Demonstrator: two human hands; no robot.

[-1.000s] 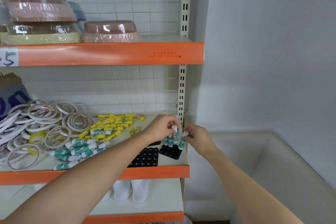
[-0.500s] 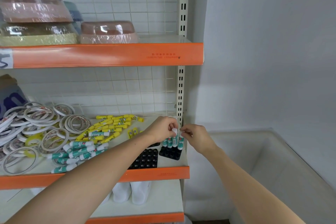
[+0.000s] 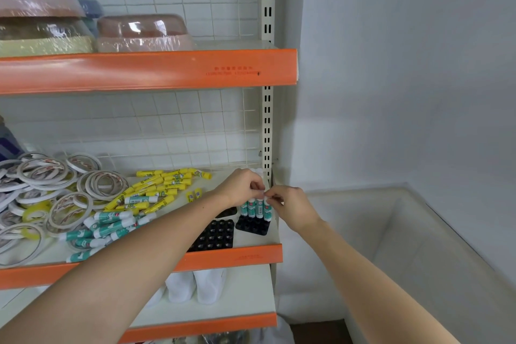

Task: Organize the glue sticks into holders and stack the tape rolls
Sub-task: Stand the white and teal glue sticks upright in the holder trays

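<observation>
Both hands work at the right end of the middle shelf [image 3: 139, 262], just in front of the slotted upright. The left hand [image 3: 241, 187] and the right hand [image 3: 290, 205] are brought together, fingertips nearly touching, above a row of upright teal glue sticks [image 3: 257, 208]. The fingers of each hand are curled and pinch the white caps at the top of that row; which stick each hand grips cannot be told.

The upright sticks stand in the back row of a black holder [image 3: 252, 226] near the right edge of the shelf. The sockets in front of them show as dark holes. A second black holder [image 3: 215, 234] lies just left of the first, near the front edge, partly covered by the left forearm.

Loose teal glue sticks [image 3: 109, 225] lie flat in a heap toward the middle of the shelf, with a heap of yellow glue sticks [image 3: 164, 184] behind them, nearer the rear grid. Tape rolls [image 3: 55, 193] lie scattered and overlapping at the left end of the shelf.

The upper shelf [image 3: 145, 70] carries plastic-wrapped items [image 3: 142, 33]. White containers [image 3: 195, 286] stand on the lower shelf.
</observation>
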